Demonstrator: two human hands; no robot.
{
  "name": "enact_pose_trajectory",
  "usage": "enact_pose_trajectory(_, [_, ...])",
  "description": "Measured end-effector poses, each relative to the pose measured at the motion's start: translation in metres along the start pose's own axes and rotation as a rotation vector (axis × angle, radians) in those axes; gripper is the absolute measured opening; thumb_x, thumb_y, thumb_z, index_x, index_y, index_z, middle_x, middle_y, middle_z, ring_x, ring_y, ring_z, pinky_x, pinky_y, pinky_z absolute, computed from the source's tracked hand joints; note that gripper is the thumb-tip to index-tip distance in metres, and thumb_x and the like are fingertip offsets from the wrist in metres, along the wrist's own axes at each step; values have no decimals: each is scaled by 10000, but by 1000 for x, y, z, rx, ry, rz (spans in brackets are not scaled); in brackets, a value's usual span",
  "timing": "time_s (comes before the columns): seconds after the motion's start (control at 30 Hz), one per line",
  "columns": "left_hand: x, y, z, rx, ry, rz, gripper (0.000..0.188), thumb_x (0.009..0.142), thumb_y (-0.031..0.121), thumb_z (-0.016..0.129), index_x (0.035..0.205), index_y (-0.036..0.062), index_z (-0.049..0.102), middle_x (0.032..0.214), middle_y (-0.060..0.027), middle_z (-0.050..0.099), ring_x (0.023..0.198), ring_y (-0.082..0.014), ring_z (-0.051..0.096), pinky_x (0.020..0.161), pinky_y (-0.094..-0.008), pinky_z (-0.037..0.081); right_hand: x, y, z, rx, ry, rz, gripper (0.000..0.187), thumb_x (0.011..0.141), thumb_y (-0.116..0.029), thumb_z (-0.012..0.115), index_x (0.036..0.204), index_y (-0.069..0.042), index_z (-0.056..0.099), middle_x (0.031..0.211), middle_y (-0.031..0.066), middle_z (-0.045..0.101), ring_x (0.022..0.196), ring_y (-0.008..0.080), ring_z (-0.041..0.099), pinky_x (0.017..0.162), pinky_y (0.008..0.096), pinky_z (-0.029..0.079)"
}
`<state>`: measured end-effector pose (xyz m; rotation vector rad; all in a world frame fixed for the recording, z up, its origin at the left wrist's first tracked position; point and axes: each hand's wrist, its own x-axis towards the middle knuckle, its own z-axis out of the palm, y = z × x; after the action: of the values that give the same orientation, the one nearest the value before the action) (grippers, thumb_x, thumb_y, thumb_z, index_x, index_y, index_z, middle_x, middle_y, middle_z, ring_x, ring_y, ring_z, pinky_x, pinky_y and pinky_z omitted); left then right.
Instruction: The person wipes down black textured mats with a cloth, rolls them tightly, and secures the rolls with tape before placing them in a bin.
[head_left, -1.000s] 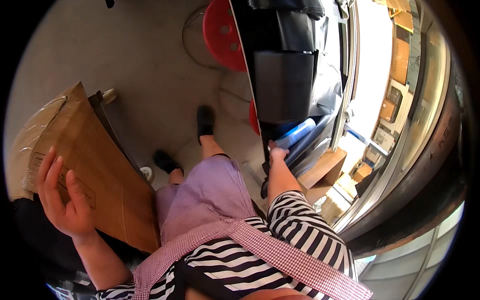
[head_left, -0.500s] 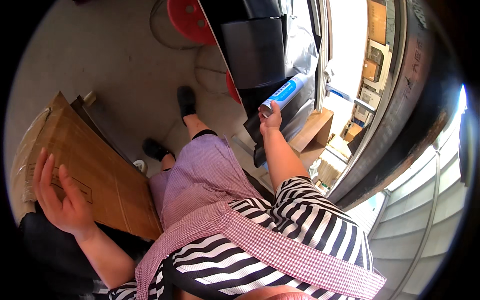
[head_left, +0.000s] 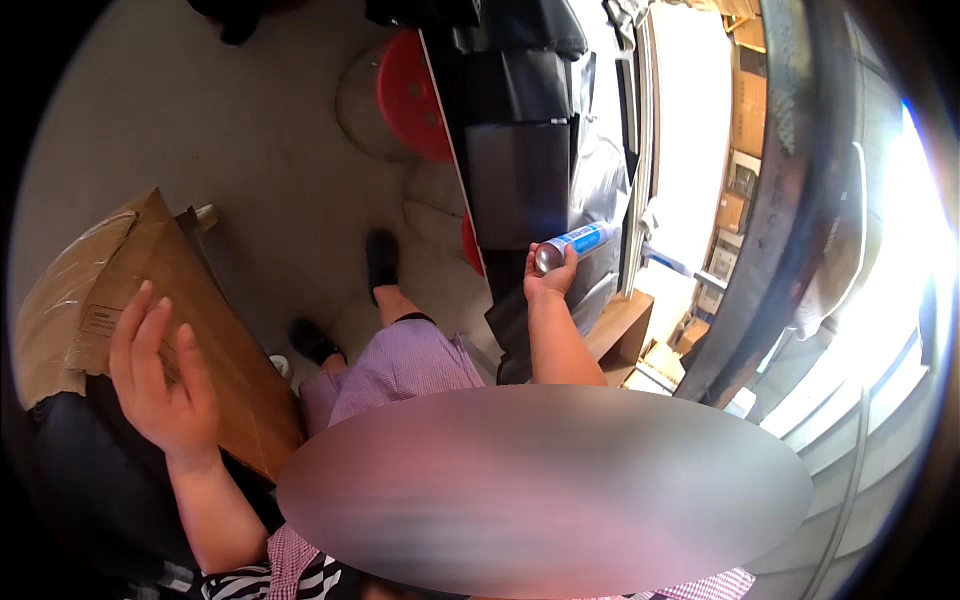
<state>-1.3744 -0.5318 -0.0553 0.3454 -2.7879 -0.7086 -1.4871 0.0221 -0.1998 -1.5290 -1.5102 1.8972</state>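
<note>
- I see the right hand's (head_left: 548, 282) fingers clamped around a blue-and-white can (head_left: 585, 239).
- The can is over black sheets (head_left: 515, 180), toward the tabletop's (head_left: 455, 150) near end.
- The left hand (head_left: 175, 410), fingers apart, hangs over a cardboard box (head_left: 232, 375).
- A red stool (head_left: 405, 75) stands by the tabletop's left edge.

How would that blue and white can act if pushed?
The can would probably roll on its side, being round and long. It's likely stiff, with straight sides in the right hand. Its shiny end might feel slippery.
</note>
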Motion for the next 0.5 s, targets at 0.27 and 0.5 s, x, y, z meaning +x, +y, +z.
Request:
enact_pose_trajectory(0.27, [0, -2, 2, -23, -21, -48, 210, 921, 67, 684, 1125, 24, 704, 1267, -127, 691, 1108, -319, 663, 944, -392, 522, 30, -41, 115, -32, -159, -65, 515, 918, -475, 658, 1203, -57, 565, 944, 105, 687, 791, 272, 714, 610, 320, 600])
enact_pose_trajectory(0.5, [2, 2, -10, 16, -83, -70, 223, 936, 66, 670, 1140, -25, 674, 1279, -220, 662, 1092, -363, 665, 915, -408, 537, 100, -58, 285, -127, -94, -260, 529, 875, -397, 752, 1202, -17, 583, 1064, 116, 655, 788, 246, 695, 634, 313, 574])
